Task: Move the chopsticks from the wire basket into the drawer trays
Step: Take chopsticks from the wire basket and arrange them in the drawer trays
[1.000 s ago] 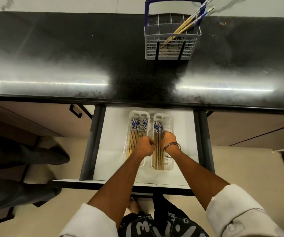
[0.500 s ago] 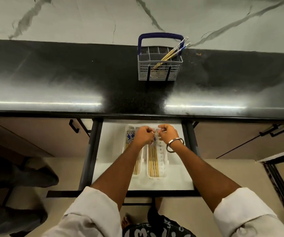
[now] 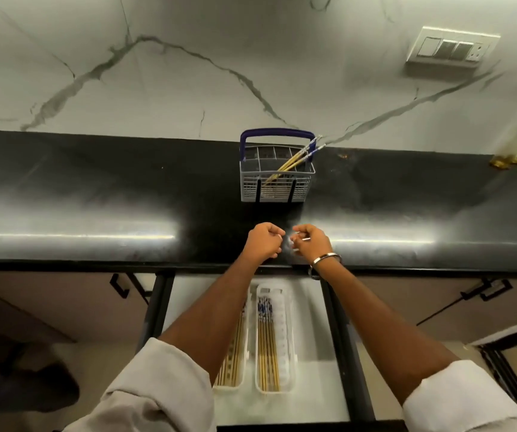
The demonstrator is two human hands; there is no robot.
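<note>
Now both hands are lifting out of the drawer trays (image 3: 286, 310), left hand (image 3: 263, 243) and right hand (image 3: 311, 243) with fingers curled, empty, heading toward twelve o'clock, where the wire basket (image 3: 277, 185) is keeping more chopsticks (image 3: 294, 159).

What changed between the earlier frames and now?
Both hands, left and right, rose out of the drawer trays to above the counter, toward the basket, fingers curled and holding nothing. The camera tilted up. The chopsticks in the basket and those in the trays stayed put.
</note>
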